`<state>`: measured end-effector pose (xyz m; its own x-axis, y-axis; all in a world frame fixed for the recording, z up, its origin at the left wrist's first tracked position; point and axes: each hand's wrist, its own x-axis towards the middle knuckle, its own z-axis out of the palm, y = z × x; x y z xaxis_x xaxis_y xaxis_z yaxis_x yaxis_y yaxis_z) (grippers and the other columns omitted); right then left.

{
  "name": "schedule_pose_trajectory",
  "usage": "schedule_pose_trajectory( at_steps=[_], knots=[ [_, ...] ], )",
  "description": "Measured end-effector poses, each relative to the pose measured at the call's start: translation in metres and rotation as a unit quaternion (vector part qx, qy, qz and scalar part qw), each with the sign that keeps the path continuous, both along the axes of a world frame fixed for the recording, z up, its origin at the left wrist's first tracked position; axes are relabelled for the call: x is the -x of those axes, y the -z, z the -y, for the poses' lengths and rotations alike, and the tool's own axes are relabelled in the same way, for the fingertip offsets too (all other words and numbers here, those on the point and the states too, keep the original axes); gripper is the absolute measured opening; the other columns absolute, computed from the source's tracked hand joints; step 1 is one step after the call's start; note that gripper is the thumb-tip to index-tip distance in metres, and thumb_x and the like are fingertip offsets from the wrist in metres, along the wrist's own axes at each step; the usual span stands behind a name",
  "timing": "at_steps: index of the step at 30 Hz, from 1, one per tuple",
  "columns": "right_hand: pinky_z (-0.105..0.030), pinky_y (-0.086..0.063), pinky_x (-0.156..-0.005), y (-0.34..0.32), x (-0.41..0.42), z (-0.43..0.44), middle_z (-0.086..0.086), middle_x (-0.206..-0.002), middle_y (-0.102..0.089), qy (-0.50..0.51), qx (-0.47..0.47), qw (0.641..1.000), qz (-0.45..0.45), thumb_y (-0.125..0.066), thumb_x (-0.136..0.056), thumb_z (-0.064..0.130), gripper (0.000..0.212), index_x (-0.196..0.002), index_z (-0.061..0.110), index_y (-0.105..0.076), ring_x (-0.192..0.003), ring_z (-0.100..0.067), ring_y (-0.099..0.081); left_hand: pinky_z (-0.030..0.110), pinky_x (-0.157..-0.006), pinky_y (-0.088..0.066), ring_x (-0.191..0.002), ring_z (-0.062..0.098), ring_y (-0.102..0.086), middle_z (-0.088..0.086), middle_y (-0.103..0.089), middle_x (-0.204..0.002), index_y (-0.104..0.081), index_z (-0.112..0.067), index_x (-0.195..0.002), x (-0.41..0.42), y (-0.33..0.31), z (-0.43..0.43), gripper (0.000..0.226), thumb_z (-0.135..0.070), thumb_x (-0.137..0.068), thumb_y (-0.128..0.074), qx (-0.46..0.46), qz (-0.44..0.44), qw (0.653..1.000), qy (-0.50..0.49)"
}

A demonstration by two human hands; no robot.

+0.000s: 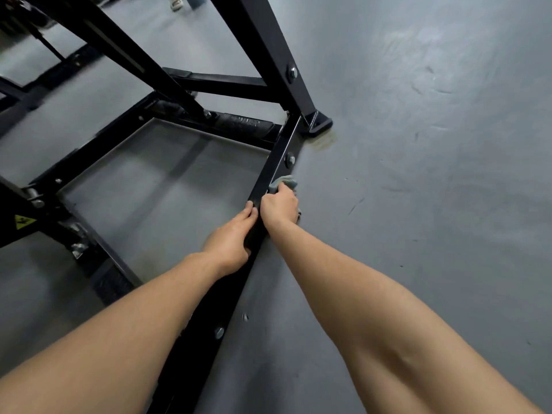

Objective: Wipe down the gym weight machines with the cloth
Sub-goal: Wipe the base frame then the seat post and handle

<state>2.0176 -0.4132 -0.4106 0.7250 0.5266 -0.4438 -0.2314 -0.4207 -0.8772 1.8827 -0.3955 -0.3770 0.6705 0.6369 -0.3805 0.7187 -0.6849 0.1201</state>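
Note:
A black steel weight machine frame lies low on the grey floor, and its base bar (277, 162) runs from the bottom centre up to a corner foot (319, 124). My right hand (280, 207) grips a pale grey-green cloth (285, 181) and holds it against the outer side of that bar. My left hand (231, 240) grips the same bar just behind it, fingers curled over the top edge. Most of the cloth is hidden under my right hand.
Slanted uprights (260, 46) and a cross bar (227, 85) rise from the corner foot. Bolts (289, 159) stick out of the base bar. A yellow warning sticker (24, 221) sits on the left frame part. Someone's shoe (176, 2) shows at the top. Grey floor (433, 174) spreads to the right.

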Motion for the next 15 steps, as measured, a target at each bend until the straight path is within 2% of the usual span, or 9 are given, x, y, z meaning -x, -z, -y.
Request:
schedule_pose_trajectory(
  at_steps=[4, 7, 10, 15],
  knots=[
    [-0.033, -0.039, -0.090, -0.002, -0.034, -0.028, -0.010, -0.132, -0.064, 0.042, -0.030, 0.998, -0.028, -0.047, -0.095, 0.010, 0.036, -0.125, 0.015, -0.066, -0.127, -0.034, -0.056, 0.036, -0.112, -0.044, -0.151, 0.020, -0.034, -0.020, 0.009, -0.171, -0.010, -0.029, -0.166, -0.008, -0.004, -0.001, 0.096, 0.000, -0.091, -0.063, -0.039, -0.002, 0.999, 0.006],
    [-0.036, -0.041, -0.103, 0.000, -0.021, -0.026, -0.008, -0.143, -0.061, 0.046, -0.042, 0.997, -0.039, -0.045, -0.095, 0.006, 0.049, -0.139, 0.019, -0.060, -0.135, -0.033, -0.051, 0.037, -0.105, -0.049, -0.145, 0.023, -0.043, -0.024, 0.011, -0.169, -0.008, -0.033, -0.166, -0.007, -0.007, 0.000, 0.098, -0.003, -0.091, -0.064, -0.039, -0.026, 0.999, 0.001],
    [-0.037, -0.042, -0.100, 0.004, -0.001, -0.022, -0.007, -0.133, -0.067, 0.069, -0.031, 0.997, -0.002, -0.046, -0.091, 0.007, 0.046, -0.130, 0.023, -0.066, -0.127, -0.033, -0.056, 0.037, -0.100, -0.051, -0.142, 0.025, -0.048, -0.024, 0.013, -0.169, -0.005, -0.033, -0.166, -0.007, -0.009, 0.002, 0.099, -0.004, -0.091, -0.063, -0.042, -0.034, 0.999, 0.008],
    [-0.040, -0.047, -0.101, -0.004, -0.025, -0.032, -0.006, -0.125, -0.069, 0.035, -0.029, 0.999, 0.005, -0.046, -0.088, 0.008, 0.045, -0.123, 0.024, -0.068, -0.121, -0.034, -0.058, 0.037, -0.101, -0.051, -0.141, 0.024, -0.048, -0.025, 0.013, -0.169, -0.009, -0.034, -0.166, -0.008, -0.009, -0.002, 0.097, -0.003, -0.090, -0.061, -0.041, -0.016, 0.999, -0.007]
  ],
)
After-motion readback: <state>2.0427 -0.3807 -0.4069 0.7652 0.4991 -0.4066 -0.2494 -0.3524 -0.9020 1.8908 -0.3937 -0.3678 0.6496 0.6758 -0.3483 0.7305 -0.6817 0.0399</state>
